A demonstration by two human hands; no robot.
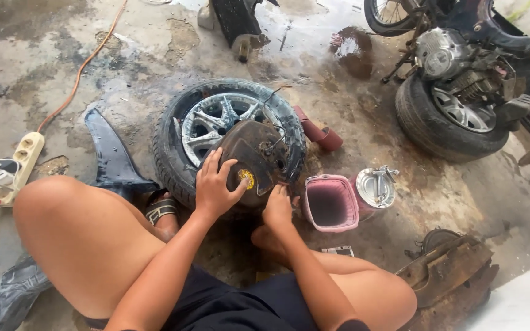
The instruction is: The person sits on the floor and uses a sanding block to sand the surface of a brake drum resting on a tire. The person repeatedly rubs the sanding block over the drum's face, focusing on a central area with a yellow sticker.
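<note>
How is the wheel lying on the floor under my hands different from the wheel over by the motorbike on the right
The wheel under the hands lies flat on the concrete, detached, with a dark rusty cover resting on it. The wheel by the motorbike stands nearly upright, tucked against the bike's engine, and nothing covers it. The left hand and right hand touch only the cover on the flat wheel. Both have black tyres and silver spoked alloy rims.

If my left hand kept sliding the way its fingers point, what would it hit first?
The left hand points up and right across the dark metal plate. It would probably meet the wire sticking up there first, though depth is unclear.
</note>
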